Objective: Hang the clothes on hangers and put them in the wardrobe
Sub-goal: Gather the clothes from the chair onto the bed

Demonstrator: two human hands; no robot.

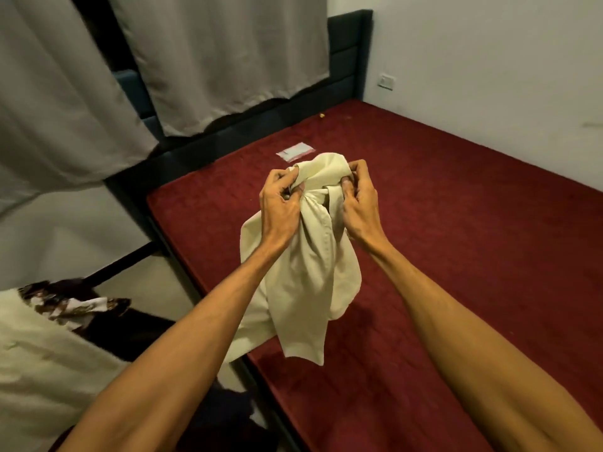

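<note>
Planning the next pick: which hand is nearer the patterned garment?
Left. The left hand holds the cream shirt up and right of the patterned garment; the right hand holds it farther right still.

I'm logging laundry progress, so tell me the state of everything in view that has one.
shirt, bunched, held up over the mattress, not on a hanger
left grip, pinching the shirt's top
right grip, pinching the shirt's top
clothes pile, heaped at left, unhung
curtains, drawn, hanging down
mattress, red, no sheet on it
packet, lying flat on the mattress
</note>
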